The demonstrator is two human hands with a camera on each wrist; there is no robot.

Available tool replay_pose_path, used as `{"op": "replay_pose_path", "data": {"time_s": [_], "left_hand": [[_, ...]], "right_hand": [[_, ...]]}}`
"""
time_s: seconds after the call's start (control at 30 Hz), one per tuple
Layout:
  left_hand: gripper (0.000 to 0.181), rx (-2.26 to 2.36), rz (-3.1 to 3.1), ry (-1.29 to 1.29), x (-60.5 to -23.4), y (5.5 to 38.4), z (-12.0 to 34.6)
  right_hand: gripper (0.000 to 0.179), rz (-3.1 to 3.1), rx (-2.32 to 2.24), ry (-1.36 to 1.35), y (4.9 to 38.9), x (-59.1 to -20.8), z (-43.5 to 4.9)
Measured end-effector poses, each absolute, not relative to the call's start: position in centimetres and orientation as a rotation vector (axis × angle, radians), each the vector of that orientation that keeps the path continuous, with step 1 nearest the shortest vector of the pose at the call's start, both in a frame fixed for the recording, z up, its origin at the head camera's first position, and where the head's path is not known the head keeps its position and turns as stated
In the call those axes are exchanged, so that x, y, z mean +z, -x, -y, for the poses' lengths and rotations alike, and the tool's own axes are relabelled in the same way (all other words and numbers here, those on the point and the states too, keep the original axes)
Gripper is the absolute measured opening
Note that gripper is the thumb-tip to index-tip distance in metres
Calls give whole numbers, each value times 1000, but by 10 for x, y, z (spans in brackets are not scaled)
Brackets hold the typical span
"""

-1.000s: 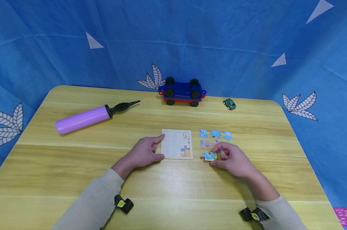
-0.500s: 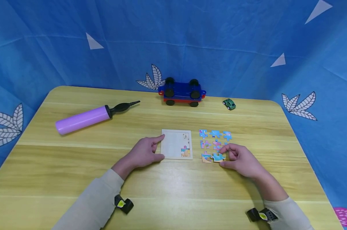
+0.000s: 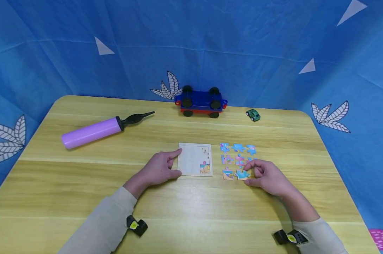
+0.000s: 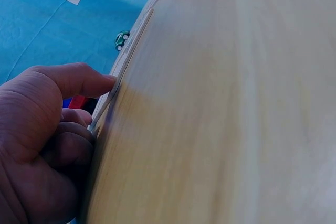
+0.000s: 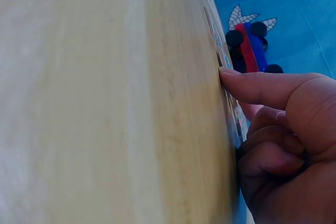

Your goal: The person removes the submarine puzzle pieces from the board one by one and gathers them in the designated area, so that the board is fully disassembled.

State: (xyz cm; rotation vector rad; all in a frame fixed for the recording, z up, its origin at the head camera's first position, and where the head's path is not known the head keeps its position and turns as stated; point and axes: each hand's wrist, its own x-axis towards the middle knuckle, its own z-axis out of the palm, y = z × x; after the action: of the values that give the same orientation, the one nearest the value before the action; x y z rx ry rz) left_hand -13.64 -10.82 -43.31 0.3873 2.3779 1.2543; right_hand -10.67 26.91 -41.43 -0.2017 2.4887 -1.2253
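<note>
A shallow square puzzle board (image 3: pixel 189 159) lies flat mid-table, with a fitted puzzle piece (image 3: pixel 205 167) in its lower right corner. My left hand (image 3: pixel 159 168) holds the board's left side between thumb and forefinger; its other fingers curl under in the left wrist view. To the right, my right hand (image 3: pixel 267 178) pinches a blue-and-sand puzzle piece (image 3: pixel 241 174) at its right edge, low on the tabletop. Several loose puzzle pieces (image 3: pixel 238 147) stand in rows beyond it, and another piece (image 3: pixel 227 174) is just left of it. Fingers partly cover one piece.
A purple hand pump (image 3: pixel 91 133) with a black nozzle lies at the left. Along the back edge are an overturned blue-and-red toy wagon (image 3: pixel 201 101) and a small green toy car (image 3: pixel 253 115). Blue cloth hangs behind the wooden table (image 3: pixel 191 218).
My right hand has moved right with the pinched piece, uncovering the piece to its left, and set it down in the front row. My left hand and the board stay put.
</note>
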Motion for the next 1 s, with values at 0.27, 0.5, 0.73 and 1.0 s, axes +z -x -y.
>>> {"op": "replay_pose_path", "data": {"time_s": [0.27, 0.5, 0.73, 1.0], "left_hand": [[79, 1246, -2384, -389, -433, 136, 108], [79, 1260, -2384, -405, -434, 136, 109], [79, 1263, -2381, -393, -434, 137, 108], [80, 1251, -2391, -389, -435, 136, 108]], "right_hand": [[33, -2457, -1245, 165, 107, -412, -270], [34, -2430, -1266, 133, 107, -414, -270], [36, -2429, -1289, 123, 108, -416, -270], [33, -2466, -1415, 160, 109, -415, -243]]}}
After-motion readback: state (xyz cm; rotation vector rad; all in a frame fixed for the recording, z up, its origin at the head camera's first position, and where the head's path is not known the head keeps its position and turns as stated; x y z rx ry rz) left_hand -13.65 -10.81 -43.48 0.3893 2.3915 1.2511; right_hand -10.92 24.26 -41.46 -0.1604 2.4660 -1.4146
